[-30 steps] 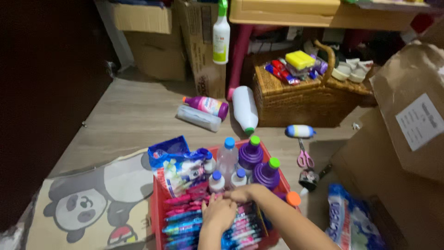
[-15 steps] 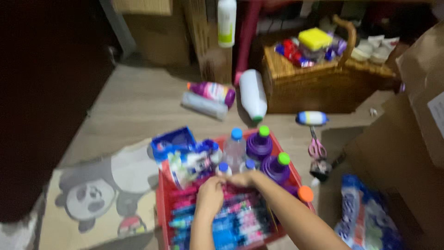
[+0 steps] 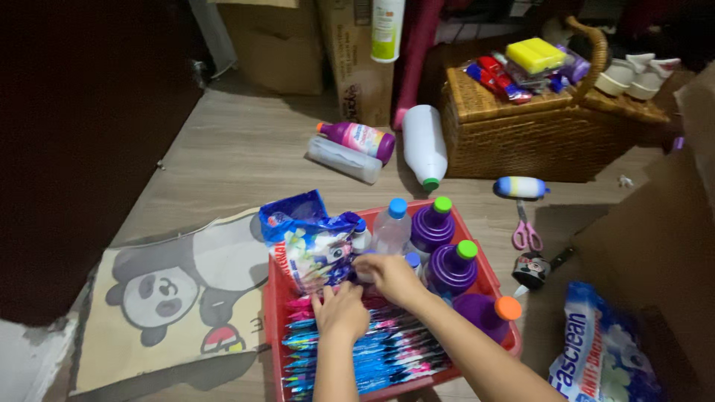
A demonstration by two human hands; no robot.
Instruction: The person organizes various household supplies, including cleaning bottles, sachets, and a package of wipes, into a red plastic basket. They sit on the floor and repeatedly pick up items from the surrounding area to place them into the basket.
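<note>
pressing sachets (image 3: pixel 372 350) beneath left hand (image 3: pixel 341 311).

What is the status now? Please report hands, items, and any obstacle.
Left hand flat on sachets in red bin. Right hand grips a small item, unclear which. Blue bag and purple bottles crowd close.

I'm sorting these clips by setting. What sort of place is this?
Probably a home storeroom or a small shop's back corner. Plain cardboard boxes stand on the wood-look floor, a red plastic crate holds cleaning bottles and sachets, and a woven wicker basket carries a yellow sponge.
</note>
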